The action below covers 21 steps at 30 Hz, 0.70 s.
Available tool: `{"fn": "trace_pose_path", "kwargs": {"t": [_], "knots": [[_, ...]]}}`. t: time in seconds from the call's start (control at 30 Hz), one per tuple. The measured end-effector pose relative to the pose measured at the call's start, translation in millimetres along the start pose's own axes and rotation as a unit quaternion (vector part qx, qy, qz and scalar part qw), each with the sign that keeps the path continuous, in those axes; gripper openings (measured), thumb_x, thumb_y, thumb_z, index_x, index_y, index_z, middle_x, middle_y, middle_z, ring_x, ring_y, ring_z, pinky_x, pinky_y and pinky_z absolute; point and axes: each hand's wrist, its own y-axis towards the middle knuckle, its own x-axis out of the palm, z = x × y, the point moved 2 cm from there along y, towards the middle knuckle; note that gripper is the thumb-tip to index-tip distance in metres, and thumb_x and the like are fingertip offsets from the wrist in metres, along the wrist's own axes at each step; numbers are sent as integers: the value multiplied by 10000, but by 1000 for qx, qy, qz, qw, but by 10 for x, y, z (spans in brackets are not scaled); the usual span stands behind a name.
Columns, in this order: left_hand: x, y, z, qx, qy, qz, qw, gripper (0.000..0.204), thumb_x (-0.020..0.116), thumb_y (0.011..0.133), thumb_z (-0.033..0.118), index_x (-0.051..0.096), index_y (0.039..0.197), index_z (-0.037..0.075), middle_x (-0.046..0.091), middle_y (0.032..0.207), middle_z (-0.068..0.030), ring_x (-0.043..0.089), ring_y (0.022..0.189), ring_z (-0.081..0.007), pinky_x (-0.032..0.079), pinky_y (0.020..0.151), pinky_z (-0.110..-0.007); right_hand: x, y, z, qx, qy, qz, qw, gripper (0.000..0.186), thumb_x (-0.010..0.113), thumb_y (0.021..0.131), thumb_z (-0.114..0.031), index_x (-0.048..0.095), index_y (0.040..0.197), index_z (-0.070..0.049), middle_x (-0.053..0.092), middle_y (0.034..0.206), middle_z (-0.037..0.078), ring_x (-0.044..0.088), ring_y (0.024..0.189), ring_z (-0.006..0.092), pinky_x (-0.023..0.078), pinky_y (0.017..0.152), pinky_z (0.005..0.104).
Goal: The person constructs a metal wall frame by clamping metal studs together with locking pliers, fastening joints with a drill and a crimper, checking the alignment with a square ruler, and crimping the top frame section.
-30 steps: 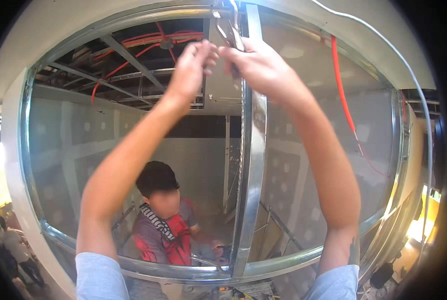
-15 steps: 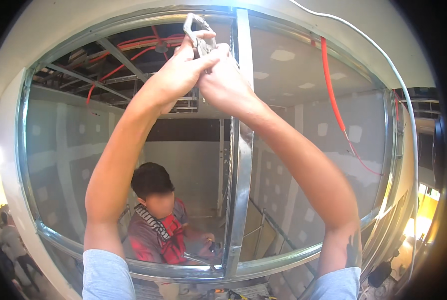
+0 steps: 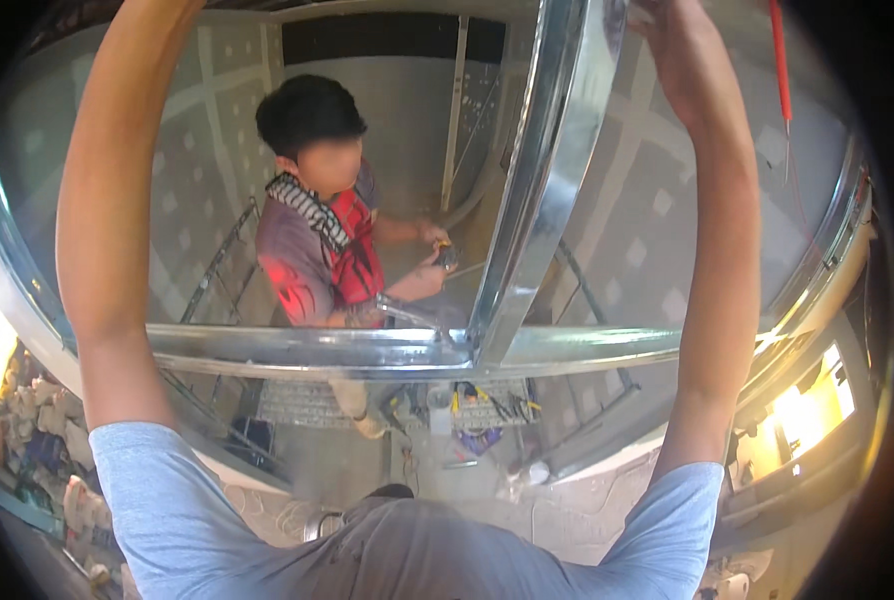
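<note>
Both my arms reach up past the top edge. My left hand is out of view, with only its forearm [image 3: 117, 170] showing. My right hand [image 3: 660, 22], partly cut off by the top edge, is close to the right side of the upright metal stud [image 3: 557, 180]. Its fingers are too hidden to read. The stud meets a horizontal metal track [image 3: 297, 348] below. A silver plier-like tool [image 3: 407, 313] is at that track, left of the joint. The clamp seen earlier up high is outside this view.
Beyond the frame a co-worker [image 3: 317, 225] holds a small dark and yellow thing [image 3: 447, 256]. Below are a perforated platform [image 3: 297, 403] and a bucket [image 3: 440, 412]. An orange conduit [image 3: 780, 60] hangs at upper right. Piled bags [image 3: 47, 420] are at lower left.
My view has tilted downward, so the hands and clamp pliers have gone up to or past the top edge. My arms are farther apart. The co-worker's hands appear higher in the picture.
</note>
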Motion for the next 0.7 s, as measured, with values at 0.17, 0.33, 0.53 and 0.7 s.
{"fn": "trace_pose_path", "kwargs": {"t": [0.17, 0.33, 0.53, 0.7], "knots": [[-52, -562, -186, -82, 34, -35, 995, 220, 403, 1105, 307, 496, 1216, 140, 651, 951, -21, 651, 905, -133, 524, 642, -270, 305, -67, 580, -99, 118, 10, 988, 641, 389, 1105, -435, 276, 1583, -23, 386, 1582, 135, 383, 1433, 226, 268, 1207, 367], [4, -1003, -311, -142, 3, -33, 989, 218, 394, 1112, 303, 472, 1243, 147, 641, 935, -28, 644, 835, -109, 495, 572, -227, 281, -60, 739, -112, 170, 106, 973, 591, 396, 1113, -336, 334, 1541, 67, 425, 1566, 151, 406, 1423, 216, 269, 1206, 331], [-3, -1343, -316, -158, -5, -5, 987, 226, 414, 1112, 310, 466, 1255, 143, 634, 927, -25, 650, 802, -99, 484, 526, -198, 422, -51, 543, -134, 229, 99, 959, 549, 439, 1097, -276, 394, 1506, 87, 451, 1556, 164, 405, 1438, 231, 261, 1209, 329], [110, -1391, -360, -164, 37, 14, 986, 223, 403, 1114, 292, 468, 1260, 136, 646, 925, -33, 655, 779, -99, 495, 514, -199, 197, 126, 800, -113, 171, 156, 966, 553, 463, 1087, -266, 399, 1505, 90, 450, 1562, 172, 393, 1453, 231, 255, 1212, 324]]}}
